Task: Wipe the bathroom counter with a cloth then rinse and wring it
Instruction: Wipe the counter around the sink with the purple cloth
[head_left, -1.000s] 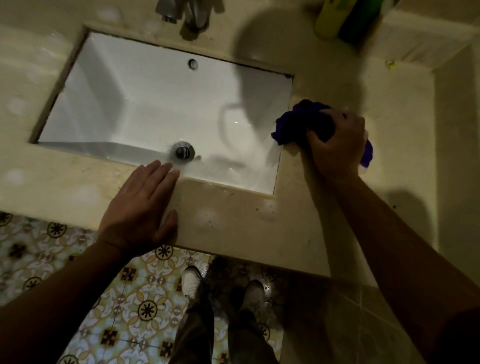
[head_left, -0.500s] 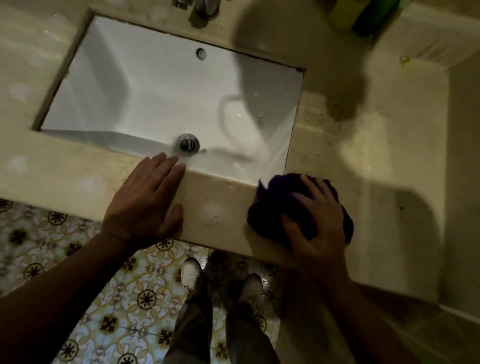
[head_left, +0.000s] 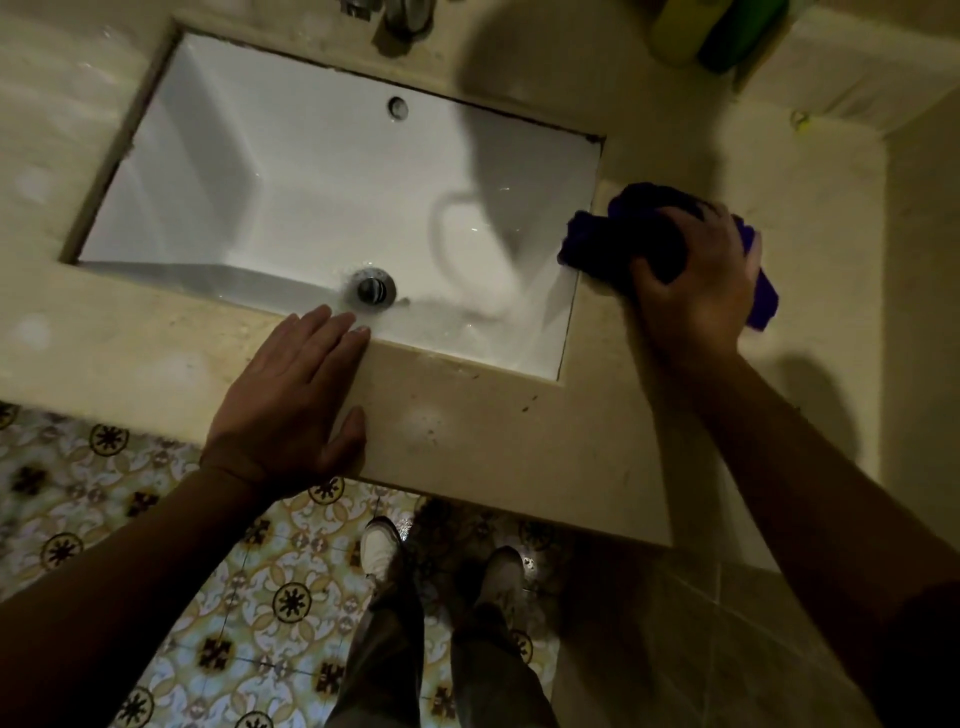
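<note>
A bunched dark blue cloth (head_left: 597, 244) lies on the beige stone counter (head_left: 467, 436), just right of the white sink (head_left: 322, 208). My right hand (head_left: 696, 286) grips the cloth from above and presses it onto the counter, fingers curled into the fabric. Part of the cloth sticks out toward the sink's right rim and part shows behind my wrist. My left hand (head_left: 291, 405) rests flat on the counter's front strip, fingers straight, fingertips at the sink's front rim near the drain (head_left: 371, 288).
A tap (head_left: 400, 15) stands at the back of the sink. Yellow and green bottles (head_left: 711, 31) sit in the back right corner by a raised ledge. The wall bounds the counter on the right. Patterned floor tiles and my shoes lie below the counter's front edge.
My right hand has swept the cloth from the counter's front edge back up to beside the sink's right rim. The left hand has stayed flat in place.
</note>
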